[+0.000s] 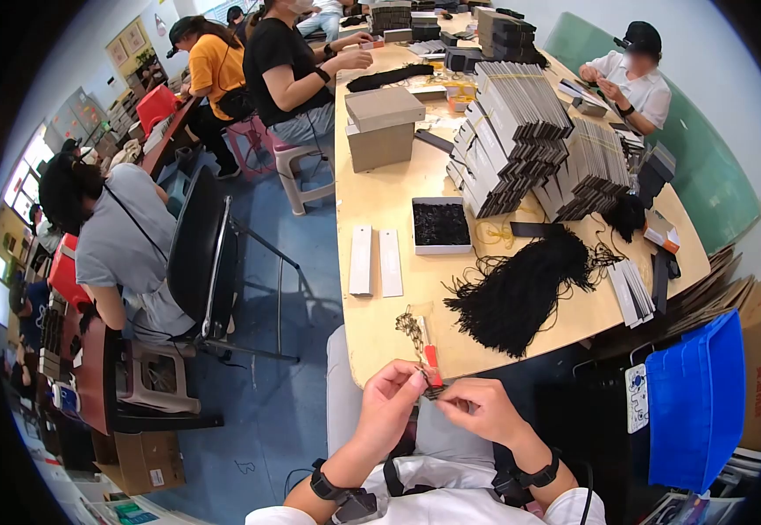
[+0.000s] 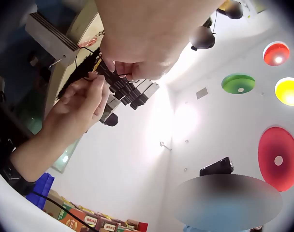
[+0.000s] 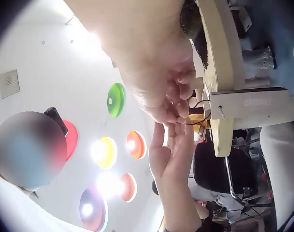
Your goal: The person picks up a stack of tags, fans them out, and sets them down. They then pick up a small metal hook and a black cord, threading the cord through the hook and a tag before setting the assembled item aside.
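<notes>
In the head view my left hand (image 1: 391,401) and right hand (image 1: 490,411) meet above the lap, at the table's front edge. A small stack of pale hang tags (image 3: 253,108), punched with a hole at one end, shows beside the fingers in the right wrist view. A thin black cord (image 3: 201,102) runs from the hole to the fingertips. Both hands pinch this cord between thumb and fingers, the fingertips close together. The same tags (image 2: 50,41) appear edge-on in the left wrist view. Just beyond the hands lies a slim red-and-white item (image 1: 433,363) beside a brownish chain-like strand (image 1: 412,328).
A thick bundle of black cords (image 1: 529,289) lies on the table (image 1: 389,337). Behind it stand tall stacks of tags (image 1: 516,131), a small box of black pieces (image 1: 441,225) and a grey box (image 1: 383,131). White strips (image 1: 360,262) lie leftward. A blue bin (image 1: 700,398) stands right.
</notes>
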`<state>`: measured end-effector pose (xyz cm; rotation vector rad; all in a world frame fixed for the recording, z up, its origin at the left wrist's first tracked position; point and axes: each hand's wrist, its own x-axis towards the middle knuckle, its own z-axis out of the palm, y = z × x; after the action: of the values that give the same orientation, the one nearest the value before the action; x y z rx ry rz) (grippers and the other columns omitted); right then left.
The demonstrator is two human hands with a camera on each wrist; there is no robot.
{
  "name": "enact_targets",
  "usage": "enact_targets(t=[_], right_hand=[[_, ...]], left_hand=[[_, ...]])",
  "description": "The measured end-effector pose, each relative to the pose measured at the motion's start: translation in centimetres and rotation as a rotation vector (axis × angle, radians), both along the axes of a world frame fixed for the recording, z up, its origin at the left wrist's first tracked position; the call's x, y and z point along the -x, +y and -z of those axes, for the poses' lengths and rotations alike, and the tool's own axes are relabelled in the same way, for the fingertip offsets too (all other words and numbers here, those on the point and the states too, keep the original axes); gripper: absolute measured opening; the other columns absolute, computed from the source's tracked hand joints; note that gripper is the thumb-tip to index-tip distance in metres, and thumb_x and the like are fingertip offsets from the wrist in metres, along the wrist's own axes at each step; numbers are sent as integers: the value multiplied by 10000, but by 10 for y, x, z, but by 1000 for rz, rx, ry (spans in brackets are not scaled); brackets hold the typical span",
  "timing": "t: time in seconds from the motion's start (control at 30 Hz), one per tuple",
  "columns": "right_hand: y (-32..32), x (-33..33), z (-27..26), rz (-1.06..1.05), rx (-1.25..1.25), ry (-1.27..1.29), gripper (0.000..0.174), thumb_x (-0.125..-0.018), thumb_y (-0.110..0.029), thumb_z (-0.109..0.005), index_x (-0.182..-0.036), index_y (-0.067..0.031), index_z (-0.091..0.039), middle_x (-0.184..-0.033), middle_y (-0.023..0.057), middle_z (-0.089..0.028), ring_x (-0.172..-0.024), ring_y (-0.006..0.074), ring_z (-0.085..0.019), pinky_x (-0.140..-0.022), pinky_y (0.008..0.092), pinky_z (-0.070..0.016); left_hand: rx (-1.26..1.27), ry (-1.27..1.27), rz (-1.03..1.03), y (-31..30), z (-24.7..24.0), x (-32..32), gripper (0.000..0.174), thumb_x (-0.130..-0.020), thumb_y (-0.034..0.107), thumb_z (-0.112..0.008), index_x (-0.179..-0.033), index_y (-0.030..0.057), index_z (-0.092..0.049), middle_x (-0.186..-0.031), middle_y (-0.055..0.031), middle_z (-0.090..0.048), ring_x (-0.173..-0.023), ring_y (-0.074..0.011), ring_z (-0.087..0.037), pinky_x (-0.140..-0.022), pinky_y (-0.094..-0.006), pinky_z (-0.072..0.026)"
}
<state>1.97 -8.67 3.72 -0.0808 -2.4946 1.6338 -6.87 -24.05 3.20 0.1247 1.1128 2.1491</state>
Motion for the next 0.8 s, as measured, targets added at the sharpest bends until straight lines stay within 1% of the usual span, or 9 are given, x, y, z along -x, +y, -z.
enact_targets(t=[0.13, 0.17, 0.23, 0.3, 0.4, 0.53, 0.6, 0.7, 0.8], right_hand=[[10, 0, 1, -268, 26, -51, 105, -814, -37, -690, -916, -13, -690, -798, 45, -656, -648, 83, -561, -544, 220, -416], [11, 0, 2, -268, 29, -52, 105, -814, -37, -690, -916, -13, -690, -798, 45, -656, -648, 83, -561, -544, 220, -416], [12, 0, 6, -19, 473, -82, 168, -840, -39, -677, -1005, -12, -669, -871, 36, -646, -681, 71, -554, -588, 205, -421], [12, 7, -6, -40, 560, -74, 229, -855, -31, -669, -1081, -7, -641, -888, 22, -621, -722, 61, -553, -641, 203, -433], [10, 16, -9, -68, 453, -51, 181, -838, -78, -697, -1014, -46, -672, -818, -11, -609, -640, 27, -483, -605, 184, -405], [12, 19, -3, -122, 650, -118, 102, -825, -40, -708, -911, -27, -654, -819, -15, -609, -667, 26, -501, -623, 174, -402], [15, 16, -2, -106, 743, -104, 97, -810, -21, -719, -874, -31, -647, -810, -23, -607, -688, 23, -512, -618, 170, -391], [9, 14, -5, -105, 648, -153, 106, -804, -26, -727, -870, -29, -644, -807, -23, -606, -683, 19, -508, -613, 170, -392], [8, 15, -2, -76, 573, -186, 118, -798, -28, -735, -841, -32, -625, -800, -26, -593, -691, 19, -510, -604, 174, -396]], left_hand=[[9, 99, 7, -10, -2, 5, 49, -922, 61, -588, -932, 15, -576, -1000, -99, -633, -1005, -182, -592, -926, -327, -451], [37, 180, 84, -13, -5, 5, 36, -920, 44, -586, -935, 11, -579, -1003, -98, -630, -1004, -182, -589, -923, -322, -449], [66, 259, 162, -17, -6, 5, 28, -918, 27, -583, -938, 8, -582, -1005, -97, -628, -1003, -181, -587, -919, -317, -448], [71, 325, 267, -21, -4, 3, 52, -916, 5, -579, -964, -8, -592, -1006, -96, -628, -1011, -168, -582, -925, -312, -446], [131, 410, 343, -26, 0, 3, 91, -919, 14, -582, -999, -26, -598, -1017, -93, -629, -1015, -153, -583, -926, -299, -448], [221, 354, 304, -24, -4, -4, 112, -927, 17, -572, -1015, -45, -602, -1026, -92, -640, -1002, -146, -596, -896, -289, -460], [439, 563, 144, -21, -11, -4, 98, -910, 0, -576, -990, -34, -621, -979, -93, -667, -941, -157, -634, -823, -279, -486], [569, 840, 121, -17, -25, -4, 86, -878, -16, -590, -951, -20, -635, -911, -103, -680, -862, -180, -662, -750, -283, -500], [567, 908, 111, -15, -26, -7, 81, -850, -19, -608, -924, -11, -638, -886, -116, -676, -812, -200, -668, -715, -284, -503]])
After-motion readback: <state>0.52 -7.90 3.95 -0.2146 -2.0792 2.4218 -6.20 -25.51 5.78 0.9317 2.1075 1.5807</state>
